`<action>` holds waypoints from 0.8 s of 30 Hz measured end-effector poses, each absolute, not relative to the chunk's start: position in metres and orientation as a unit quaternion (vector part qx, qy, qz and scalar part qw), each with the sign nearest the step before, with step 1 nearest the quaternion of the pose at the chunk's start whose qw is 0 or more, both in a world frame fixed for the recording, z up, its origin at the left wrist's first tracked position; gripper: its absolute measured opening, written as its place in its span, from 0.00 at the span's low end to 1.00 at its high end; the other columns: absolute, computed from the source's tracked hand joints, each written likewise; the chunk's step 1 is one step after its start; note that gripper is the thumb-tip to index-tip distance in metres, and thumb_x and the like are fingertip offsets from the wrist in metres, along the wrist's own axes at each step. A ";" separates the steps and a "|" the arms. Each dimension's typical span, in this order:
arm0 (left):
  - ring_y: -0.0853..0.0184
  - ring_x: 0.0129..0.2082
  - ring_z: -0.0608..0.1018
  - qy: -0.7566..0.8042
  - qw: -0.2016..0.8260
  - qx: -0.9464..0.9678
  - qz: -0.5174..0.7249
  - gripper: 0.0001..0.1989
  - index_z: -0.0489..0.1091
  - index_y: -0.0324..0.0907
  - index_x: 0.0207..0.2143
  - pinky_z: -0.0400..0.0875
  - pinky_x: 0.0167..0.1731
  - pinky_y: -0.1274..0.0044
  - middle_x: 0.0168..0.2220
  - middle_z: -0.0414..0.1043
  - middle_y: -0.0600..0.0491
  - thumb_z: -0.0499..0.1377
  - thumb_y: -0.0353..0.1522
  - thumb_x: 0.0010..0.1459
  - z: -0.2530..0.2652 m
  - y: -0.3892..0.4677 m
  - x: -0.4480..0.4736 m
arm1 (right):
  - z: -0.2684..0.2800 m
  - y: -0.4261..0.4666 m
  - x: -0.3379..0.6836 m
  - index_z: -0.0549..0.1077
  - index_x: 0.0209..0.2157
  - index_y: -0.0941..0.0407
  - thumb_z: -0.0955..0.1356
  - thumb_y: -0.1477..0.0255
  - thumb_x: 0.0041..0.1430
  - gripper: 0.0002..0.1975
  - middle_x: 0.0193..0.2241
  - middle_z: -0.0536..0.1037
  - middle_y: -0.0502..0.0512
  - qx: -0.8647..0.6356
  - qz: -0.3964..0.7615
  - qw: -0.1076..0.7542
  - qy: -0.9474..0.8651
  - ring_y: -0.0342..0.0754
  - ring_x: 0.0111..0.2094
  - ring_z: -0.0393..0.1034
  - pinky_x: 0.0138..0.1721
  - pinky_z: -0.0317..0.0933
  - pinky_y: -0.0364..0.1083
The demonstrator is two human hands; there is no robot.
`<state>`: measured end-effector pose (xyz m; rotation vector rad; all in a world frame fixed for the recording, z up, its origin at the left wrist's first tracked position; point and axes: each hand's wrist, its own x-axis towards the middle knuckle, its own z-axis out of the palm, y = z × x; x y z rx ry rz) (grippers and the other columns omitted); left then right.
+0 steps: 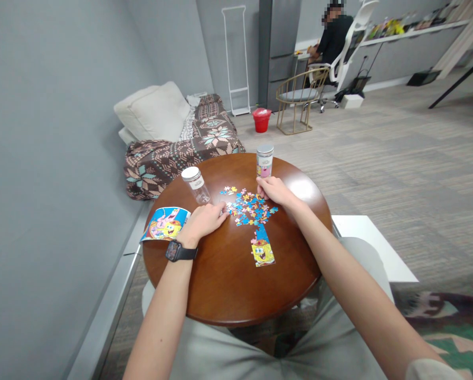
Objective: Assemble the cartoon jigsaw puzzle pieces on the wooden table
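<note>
Loose jigsaw puzzle pieces (249, 207), blue, yellow and pink, lie in a pile on the round brown table (224, 285). My left hand (208, 220), with a black watch on its wrist, rests at the pile's left edge, fingers bent together; anything in them is hidden. At the upper right edge of the pile, my right hand (274, 189) has its fingers curled down against the pieces; I cannot make out what they hold. Nearer me lies a joined puzzle section (263, 252) with a yellow cartoon face and blue above it.
A clear jar (197, 186) with a white lid stands behind my left hand, a labelled jar (264, 161) behind my right. A curling picture sheet (166, 224) lies at the table's left. Beyond are a covered couch (216, 134), a red bin (261, 121) and a seated person (334, 39).
</note>
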<state>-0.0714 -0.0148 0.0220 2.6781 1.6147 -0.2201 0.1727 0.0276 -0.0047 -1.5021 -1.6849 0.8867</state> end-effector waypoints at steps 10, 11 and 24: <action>0.59 0.38 0.79 0.528 -0.001 0.846 -0.071 0.19 0.62 0.43 0.53 0.69 0.38 0.72 0.38 0.76 0.47 0.44 0.41 0.66 0.020 -0.014 -0.071 | -0.012 0.033 0.175 0.70 0.21 0.58 0.57 0.63 0.66 0.24 0.18 0.74 0.51 -0.577 0.328 0.345 -0.664 0.41 0.22 0.69 0.30 0.60 0.39; 0.59 0.38 0.79 0.528 -0.003 0.846 -0.071 0.19 0.63 0.44 0.53 0.69 0.38 0.72 0.39 0.76 0.46 0.44 0.41 0.66 0.019 -0.014 -0.072 | -0.012 0.033 0.175 0.70 0.21 0.58 0.57 0.63 0.66 0.24 0.18 0.74 0.51 -0.577 0.333 0.342 -0.662 0.41 0.22 0.69 0.30 0.60 0.39; 0.62 0.34 0.78 0.469 0.032 0.882 -0.029 0.15 0.68 0.48 0.49 0.68 0.35 0.76 0.33 0.77 0.53 0.47 0.39 0.64 0.017 -0.015 -0.070 | -0.007 0.028 0.174 0.70 0.21 0.58 0.57 0.63 0.67 0.23 0.18 0.74 0.51 -0.571 0.353 0.319 -0.669 0.39 0.19 0.65 0.27 0.59 0.39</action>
